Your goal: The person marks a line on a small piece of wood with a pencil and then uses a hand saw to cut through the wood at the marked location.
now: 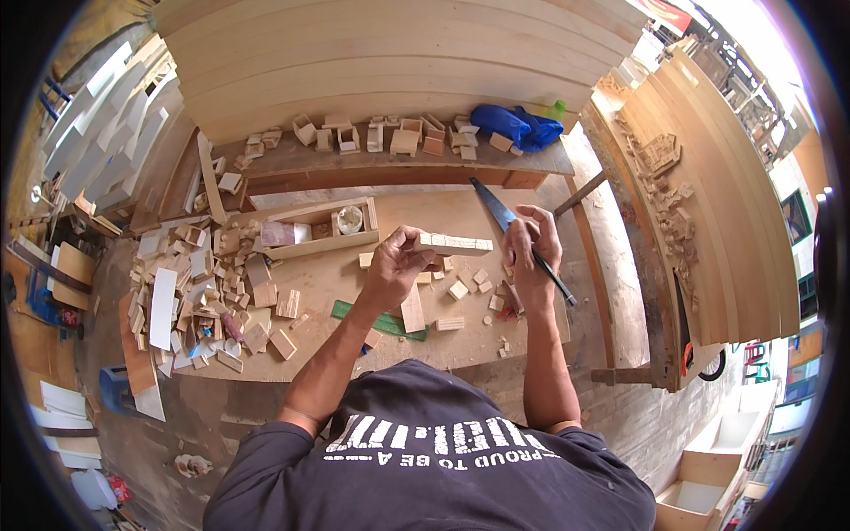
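My left hand is closed on one end of a small flat wooden block, which it holds up over the workbench, pointing right. Faint marks show along the block's top face. In my right hand is what looks like a hand saw, its blue-grey blade slanting away to the far left and its dark handle end coming out below the palm. Its teeth cannot be made out. The saw and the block are apart. Beneath my hands lie loose wooden offcuts and a green strip.
A wooden tray with a round container stands behind my left hand. Offcuts pile up at left. Small wooden boxes and a blue bag line the far shelf, before stacked boards. More boards lean at right.
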Motion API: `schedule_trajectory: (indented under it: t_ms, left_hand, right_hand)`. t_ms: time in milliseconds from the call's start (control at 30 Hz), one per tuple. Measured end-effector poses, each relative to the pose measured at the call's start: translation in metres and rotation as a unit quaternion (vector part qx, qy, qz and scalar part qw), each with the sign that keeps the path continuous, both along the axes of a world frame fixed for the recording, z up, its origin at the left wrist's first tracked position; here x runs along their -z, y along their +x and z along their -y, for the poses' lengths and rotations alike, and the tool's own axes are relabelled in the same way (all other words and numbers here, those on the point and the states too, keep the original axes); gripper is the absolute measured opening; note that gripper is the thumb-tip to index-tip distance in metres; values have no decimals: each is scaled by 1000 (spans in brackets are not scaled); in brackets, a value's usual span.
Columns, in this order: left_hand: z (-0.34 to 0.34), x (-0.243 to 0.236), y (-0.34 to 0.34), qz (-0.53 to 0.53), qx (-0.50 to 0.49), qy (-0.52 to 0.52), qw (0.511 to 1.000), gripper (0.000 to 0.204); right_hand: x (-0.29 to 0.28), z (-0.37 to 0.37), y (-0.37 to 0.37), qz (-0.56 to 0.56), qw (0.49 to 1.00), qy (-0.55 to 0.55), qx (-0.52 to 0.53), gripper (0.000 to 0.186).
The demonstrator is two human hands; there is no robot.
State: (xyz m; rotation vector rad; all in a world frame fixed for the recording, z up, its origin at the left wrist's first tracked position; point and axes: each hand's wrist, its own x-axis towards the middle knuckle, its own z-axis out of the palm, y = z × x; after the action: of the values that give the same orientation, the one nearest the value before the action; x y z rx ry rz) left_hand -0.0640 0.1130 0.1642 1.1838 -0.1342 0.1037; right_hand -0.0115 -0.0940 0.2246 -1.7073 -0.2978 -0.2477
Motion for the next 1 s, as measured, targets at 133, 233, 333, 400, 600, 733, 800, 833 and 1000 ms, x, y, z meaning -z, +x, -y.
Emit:
schedule_trajectory:
  t_ms: [133,233,333,400,600,733,800,833,1000]
  left_hand:
    - [3,7,4,19,-1,27,999,17]
    - [9,7,9,15,9,33,999,25]
    - [7,17,14,19,19,36,999,28]
    - [11,15,14,22,18,11,1000,26]
    - [16,17,20,22,22,16,999,24]
    - [21,19,23,23,22,19,999,24]
    - [23,20,23,23,23,17,999,25]
    - [24,20,23,22,23,18,999,24]
    - [27,20,23,24,14,23,999,24]
  right_hand:
    - [-16,-12,-6,-167,950,146,-221,17]
    - [-21,-28,-7,-125,974,43,-185,10]
    - [0,-28,-2,-58,983,12,-173,14]
    - [0,-27,2,-29,983,-24,-182,16]
    - [-8,-22,2,-34,980,-74,-181,15]
    - [-5,-18,5,-21,981,-105,-161,16]
    - [-6,-16,7,-31,979,-111,-170,16]
    - [-6,-15,8,-36,977,-115,-175,16]
    - [-3,-9,10,-28,973,-125,-193,16]
